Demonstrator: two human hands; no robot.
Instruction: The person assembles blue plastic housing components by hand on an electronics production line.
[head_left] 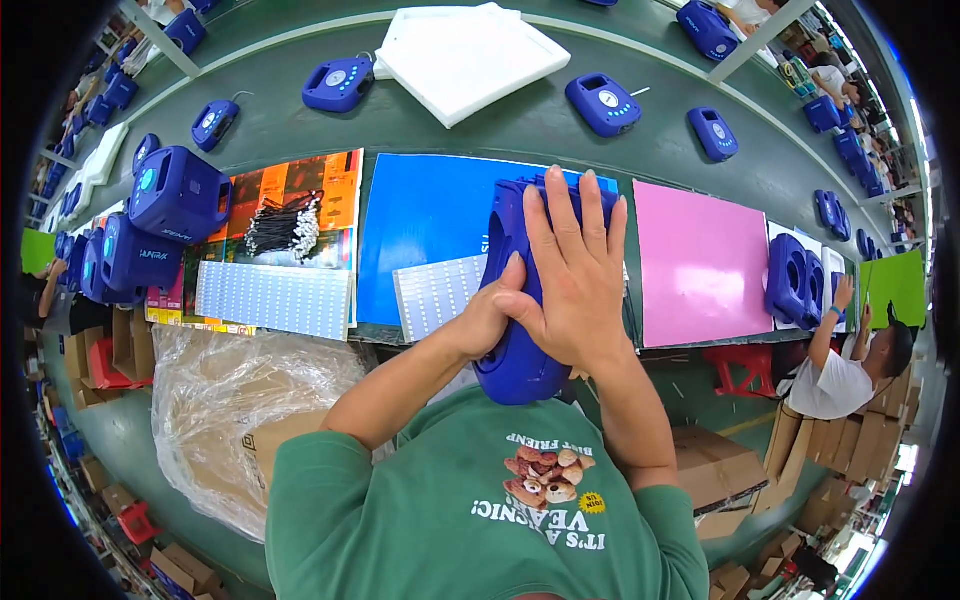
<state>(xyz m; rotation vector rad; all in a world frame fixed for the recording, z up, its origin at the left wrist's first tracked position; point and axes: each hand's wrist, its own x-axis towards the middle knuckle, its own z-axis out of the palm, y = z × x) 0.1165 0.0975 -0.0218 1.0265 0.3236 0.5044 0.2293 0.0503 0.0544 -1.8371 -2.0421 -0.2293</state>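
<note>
Left hand grasps blue casing at left, right hand flat over it, unclenched; apparently pressing, next move wanting steady support.

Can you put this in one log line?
left hand: touching rounded blue plastic housing | right hand: spread across housing | nearby: glossy pink rectangular sheet

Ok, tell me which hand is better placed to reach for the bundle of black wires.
Probably the left hand: it rests at the left side of the blue case, nearer the black wires off to the left. The right hand lies over the case, farther away.
</note>
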